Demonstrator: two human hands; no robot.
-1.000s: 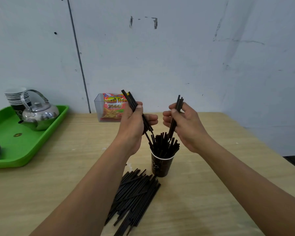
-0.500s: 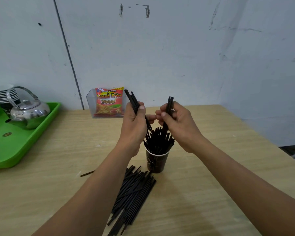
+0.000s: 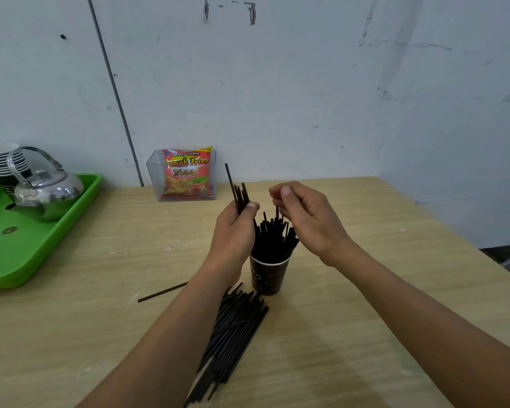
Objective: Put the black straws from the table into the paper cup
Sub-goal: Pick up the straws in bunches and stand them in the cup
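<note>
While the left hand (image 3: pixel 233 231) gripped a small bunch of thin black plastic straws (image 3: pixel 238 193) upright beside the cup, the right hand (image 3: pixel 308 219) hovered over the rim, fingers loosely curled; whether they pinched one straw could not be told. Dark paper cup (image 3: pixel 268 273) with white rim stood on the pale wood-grain tabletop (image 3: pixel 351 334), crammed with upright straws (image 3: pixel 273 240). Loose pile of matte straws (image 3: pixel 233 334) lay just before it; one stray straw (image 3: pixel 162 292) lay apart to the left. Half a second earlier the right hand held a straw bundle above the cup; that bundle was gone from it now. Glossy steel kettle (image 3: pixel 46 192) sat on the green plastic tray (image 3: pixel 27 254).
</note>
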